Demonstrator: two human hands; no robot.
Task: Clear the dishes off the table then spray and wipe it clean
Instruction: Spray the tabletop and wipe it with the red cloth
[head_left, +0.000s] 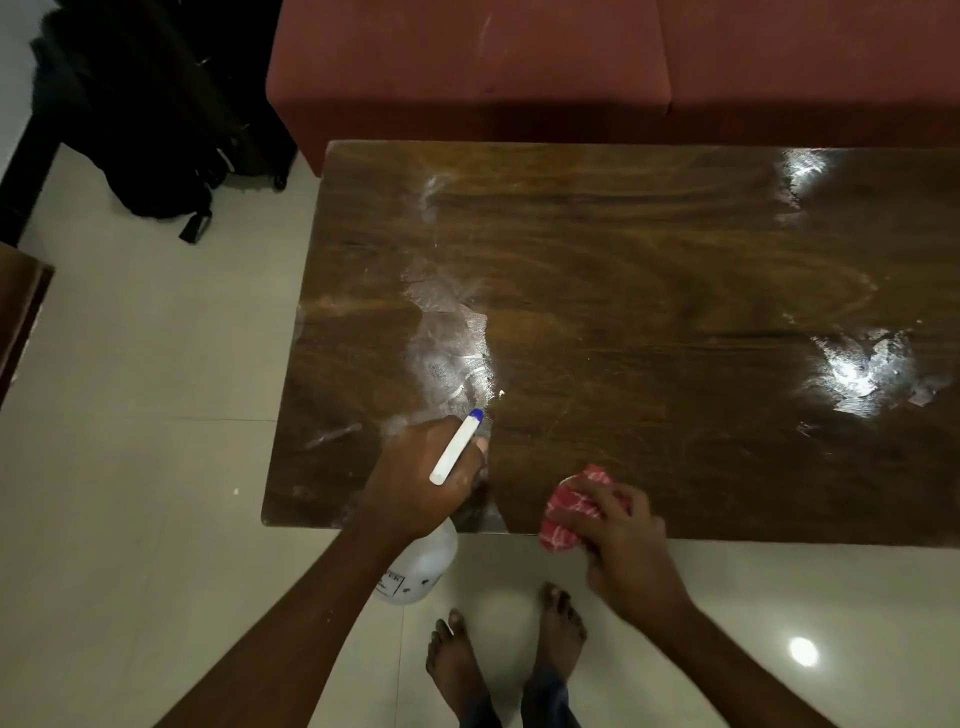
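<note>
Wood, dark and glossy, makes up the table (649, 249), and a wet film (452, 353) streaks it from the middle toward seven o'clock, with a second shiny patch near three o'clock. The work looks to be at the spray-and-wipe stage.

At seven o'clock of the tabletop the left hand (415, 478) is wrapped round the neck of the spray bottle (421, 566), fingers curled to the trigger side, which is hidden. The white head with its blue nozzle (475, 414) points toward one o'clock, and the pale body hangs just off the near edge. The bottle is probably light, rigid plastic. How full it is cannot be told, so its weight is a guess. The neck is the right place to hold it, since that steadies the aim and keeps a finger on the trigger. It may be slippery if it is wet.

At six o'clock, on the near edge, the right hand (623, 540) bunches a red-and-white cloth (569, 506) under curled fingers and thumb, partly on the wood. The cloth is soft and limp, and it will crumple rather than push, so it is best pressed flat under the palm to cover more surface. On the wet varnish it should glide easily — perhaps too easily near the edge.

A red sofa (467, 67) stands just beyond the table at twelve o'clock, and black bags (156, 130) lie at ten.
</note>
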